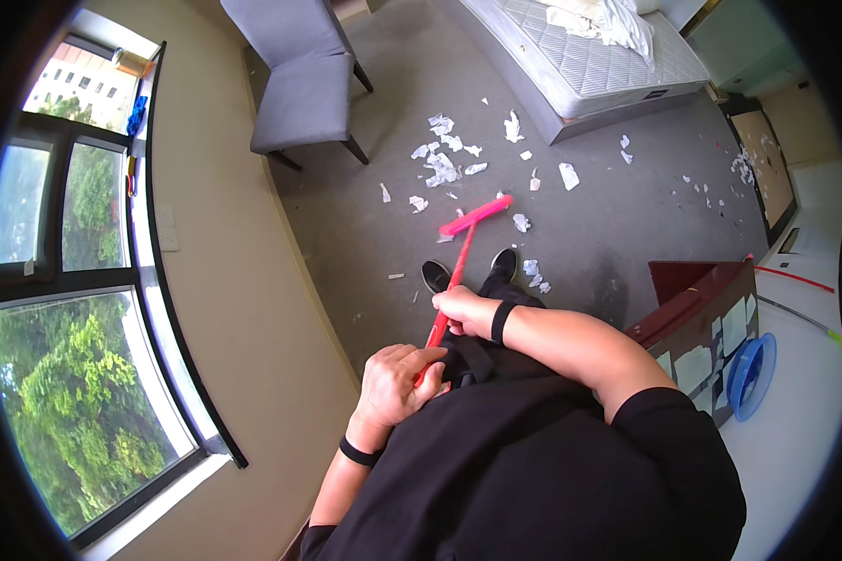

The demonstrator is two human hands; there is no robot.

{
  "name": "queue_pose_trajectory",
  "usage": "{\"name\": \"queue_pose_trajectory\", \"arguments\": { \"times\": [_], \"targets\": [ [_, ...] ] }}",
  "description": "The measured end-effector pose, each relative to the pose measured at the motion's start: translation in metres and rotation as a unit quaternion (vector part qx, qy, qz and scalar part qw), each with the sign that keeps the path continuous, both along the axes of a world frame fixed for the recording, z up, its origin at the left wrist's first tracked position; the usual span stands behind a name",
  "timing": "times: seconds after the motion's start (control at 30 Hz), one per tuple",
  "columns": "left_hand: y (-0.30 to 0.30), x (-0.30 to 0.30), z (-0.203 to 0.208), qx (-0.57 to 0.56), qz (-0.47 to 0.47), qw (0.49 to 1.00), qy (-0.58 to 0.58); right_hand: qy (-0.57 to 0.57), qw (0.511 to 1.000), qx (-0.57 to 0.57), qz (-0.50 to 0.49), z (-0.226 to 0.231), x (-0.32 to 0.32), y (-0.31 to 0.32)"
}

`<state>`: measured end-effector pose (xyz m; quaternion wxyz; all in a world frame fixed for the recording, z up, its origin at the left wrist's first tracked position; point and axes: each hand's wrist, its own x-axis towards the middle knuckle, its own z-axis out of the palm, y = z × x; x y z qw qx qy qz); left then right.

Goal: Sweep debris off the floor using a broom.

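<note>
A broom with a red handle [459, 265] and a pink head [477, 215] slants away from my body. My left hand [395, 381] is closed round the upper end of the handle, near my waist. Lower down the same handle, my right hand [466, 309] is wrapped round it. The broom head rests at floor level just beyond my shoes [503, 265]. Past it lies a loose cluster of crumpled white paper scraps [442, 169], and one scrap [521, 222] sits to the right of the head.
A grey chair [304, 98] stands at the far left by the wall. At the far right is a bed with a white mattress [599, 70]. A dark red cabinet [697, 304] and a blue round plastic piece [750, 376] are on my right. More scraps [706, 192] dot the floor there.
</note>
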<state>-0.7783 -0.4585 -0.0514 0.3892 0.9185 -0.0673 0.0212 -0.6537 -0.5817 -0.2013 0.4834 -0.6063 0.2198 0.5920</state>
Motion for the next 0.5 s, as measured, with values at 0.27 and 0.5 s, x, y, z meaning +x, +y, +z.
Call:
{"name": "queue_pose_trajectory", "arguments": {
  "times": [0.27,0.5],
  "targets": [
    [0.009,-0.012,0.014,-0.007,0.039,0.999,-0.033,0.076,0.991,0.062,-0.085,0.010,0.004,-0.017],
    [-0.008,-0.005,0.032,0.066,-0.020,0.997,-0.036,0.099,0.986,0.120,-0.058,-0.014,-0.001,0.000]
  ]
}}
